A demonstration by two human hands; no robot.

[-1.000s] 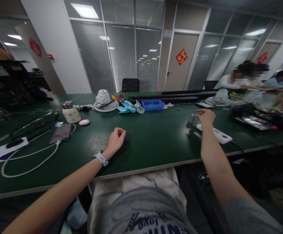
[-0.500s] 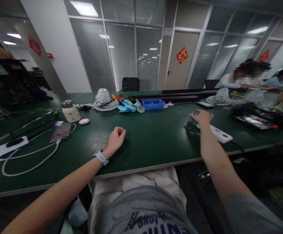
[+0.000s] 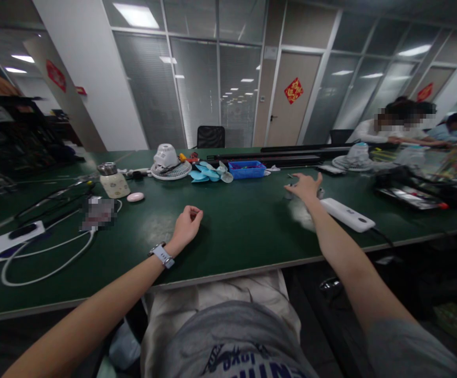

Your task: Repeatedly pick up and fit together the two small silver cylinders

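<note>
My right grip [image 3: 306, 188] is now wide and empty, its fingers fanned out; it has just opened from the narrow, curled pose it held over the cylinders and drawn slightly to the left. The small metal cylinders [image 3: 320, 193] stand just beside the heel of that hand on the green counter [image 3: 247, 231], partly hidden by it, so their exact number and shape are hard to tell. A second small metal piece [image 3: 289, 195] lies beneath my fingertips, apparently not touching them. Just to the right is a white power bank [image 3: 346, 215], its cable running off the counter edge.

My left grip [image 3: 187, 226] is narrow, loosely curled and holding nothing, resting on the counter with a white-strapped wristwatch [image 3: 162, 255] just behind it. Farther left are a lidded ceramic flask [image 3: 114, 185], a pink computer mouse [image 3: 135, 197], and a looped white cable [image 3: 47, 257]. At the far side lie a small desk fan [image 3: 171, 168], loose pale-blue fan blades [image 3: 210, 175], and a blue plastic bin [image 3: 247, 169]. Co-workers [image 3: 401, 126] sit at the far right, away from my hands.
</note>
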